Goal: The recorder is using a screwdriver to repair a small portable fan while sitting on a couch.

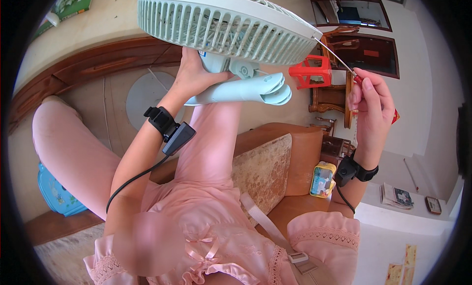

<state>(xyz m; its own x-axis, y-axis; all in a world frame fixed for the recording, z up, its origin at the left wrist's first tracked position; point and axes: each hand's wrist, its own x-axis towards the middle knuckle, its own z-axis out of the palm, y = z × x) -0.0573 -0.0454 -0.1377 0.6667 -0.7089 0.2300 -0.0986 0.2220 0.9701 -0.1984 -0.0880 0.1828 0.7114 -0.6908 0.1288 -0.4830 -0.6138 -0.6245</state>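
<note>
A pale mint-green electric fan (231,32) is held up at the top middle, its slatted round head tilted on its side. My left hand (196,73) grips the fan at its neck, just under the head; the tube-like stand (241,90) lies below the fingers. In my right hand (371,98), a screwdriver (344,64) with a red handle is pinched between thumb and fingers. Its long thin metal shaft reaches up and left to the rim of the fan head, where the tip meets or nearly meets the edge; exact contact is too small to tell.
A brown sofa (302,152) with a patterned seat cover is beside my legs, a yellow-edged pack (322,179) on it. Beyond are a red plastic stool (312,71) and wooden chairs (327,100). A wood-edged table (113,29) spans the upper left. A blue plastic item (59,189) stands lower left.
</note>
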